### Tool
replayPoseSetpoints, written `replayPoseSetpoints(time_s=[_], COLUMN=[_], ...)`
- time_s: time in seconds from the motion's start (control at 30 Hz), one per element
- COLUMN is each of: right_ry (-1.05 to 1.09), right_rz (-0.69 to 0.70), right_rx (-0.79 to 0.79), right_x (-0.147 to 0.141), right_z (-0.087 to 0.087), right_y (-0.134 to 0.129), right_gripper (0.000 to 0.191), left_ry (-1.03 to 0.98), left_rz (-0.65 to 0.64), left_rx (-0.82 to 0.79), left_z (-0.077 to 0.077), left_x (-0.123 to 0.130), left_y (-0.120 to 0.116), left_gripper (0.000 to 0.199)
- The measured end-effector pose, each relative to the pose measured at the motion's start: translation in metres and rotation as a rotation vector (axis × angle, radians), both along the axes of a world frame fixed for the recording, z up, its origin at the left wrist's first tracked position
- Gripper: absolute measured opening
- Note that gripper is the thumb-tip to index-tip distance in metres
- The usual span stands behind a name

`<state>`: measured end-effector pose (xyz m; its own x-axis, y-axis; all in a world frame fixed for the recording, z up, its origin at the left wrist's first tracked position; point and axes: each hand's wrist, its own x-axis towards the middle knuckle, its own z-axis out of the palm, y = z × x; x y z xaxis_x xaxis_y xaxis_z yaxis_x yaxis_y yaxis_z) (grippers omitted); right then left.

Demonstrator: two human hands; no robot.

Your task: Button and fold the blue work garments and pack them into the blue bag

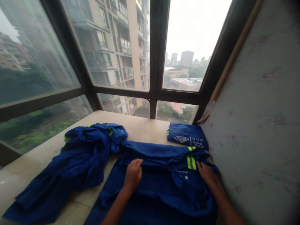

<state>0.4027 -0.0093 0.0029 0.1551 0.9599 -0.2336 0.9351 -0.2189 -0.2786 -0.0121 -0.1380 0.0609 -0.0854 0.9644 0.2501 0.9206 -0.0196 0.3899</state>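
A blue work jacket (pixel 159 187) lies spread on the pale ledge, its top part folded over and yellow-green reflective stripes at the right. My left hand (pixel 134 173) is closed on the cloth near the middle of the folded edge, with its fingertips partly hidden. At the right side, next to the reflective stripe, my right hand (pixel 206 172) pinches the jacket's fabric. Left of this jacket lies a crumpled blue garment (pixel 86 162) with yellow-green trim. A neatly folded blue garment (pixel 187 135) with white printed lettering rests near the far right corner.
The stone-like window ledge (pixel 142 128) carries all the garments. Dark-framed windows (pixel 153 62) close off its far and left sides, with buildings outside. On the right, a patterned wall (pixel 257 125) runs close beside the jacket and my right arm.
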Motion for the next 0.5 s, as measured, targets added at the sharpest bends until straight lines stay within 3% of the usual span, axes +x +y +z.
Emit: replayPoseSetpoints(time_s=[0.07, 0.13, 0.23, 0.3, 0.4, 0.47, 0.5], right_ry=[0.021, 0.036, 0.038, 0.04, 0.074, 0.159, 0.214], right_rz=[0.012, -0.028, -0.111, -0.059, 0.181, 0.428, 0.587], right_rx=[-0.01, 0.027, 0.29, 0.535, 0.77, 0.758, 0.672], right_x=[0.004, 0.002, -0.025, -0.062, -0.142, -0.207, -0.239], right_z=[0.0, 0.0, 0.003, 0.009, 0.026, 0.04, 0.046], right_y=[0.002, 0.002, -0.002, -0.009, -0.023, -0.034, -0.039], right_gripper=[0.058, 0.06, 0.053, 0.048, 0.042, 0.036, 0.035], left_ry=[0.058, 0.073, 0.074, 0.073, 0.074, 0.081, 0.087], left_rz=[0.118, 0.15, 0.11, 0.054, -0.036, -0.087, -0.109], left_rx=[0.014, 0.017, 0.027, 0.04, 0.066, 0.084, 0.091], left_z=[0.002, 0.001, -0.006, -0.011, -0.018, -0.02, -0.02], left_x=[-0.041, -0.066, -0.078, -0.078, -0.079, -0.083, -0.085], left_y=[-0.008, -0.017, -0.028, -0.031, -0.031, -0.029, -0.028], left_gripper=[0.034, 0.034, 0.035, 0.03, 0.027, 0.028, 0.026])
